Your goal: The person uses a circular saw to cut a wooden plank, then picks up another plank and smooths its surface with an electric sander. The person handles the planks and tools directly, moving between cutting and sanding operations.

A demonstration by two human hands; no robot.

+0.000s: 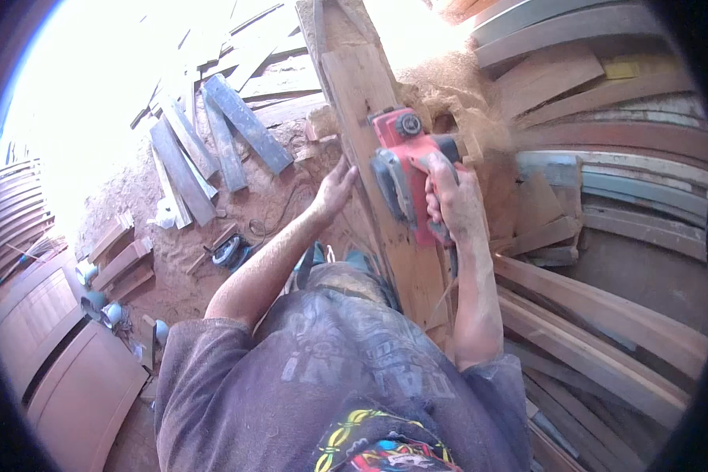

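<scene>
A red electric hand planer (417, 153) rests on a long wooden board (417, 279) that runs away from my body. My right hand (452, 197) is wrapped round its rear handle. On the board's left edge sits my left hand (337, 189), gripping it beside the planer; part of its fingers is hard to make out. Wood shavings (480, 110) spray out on the planer's right side and pile up there. The planer's sole is hidden against the wood.
Stacked planks (606, 307) and boards line the right side. Loose dark planks (244, 118) lie on the dusty ground at the far left. A blue-and-black power tool (230, 253) with a cord lies left of my legs. Wooden panels (86, 385) stand at the lower left.
</scene>
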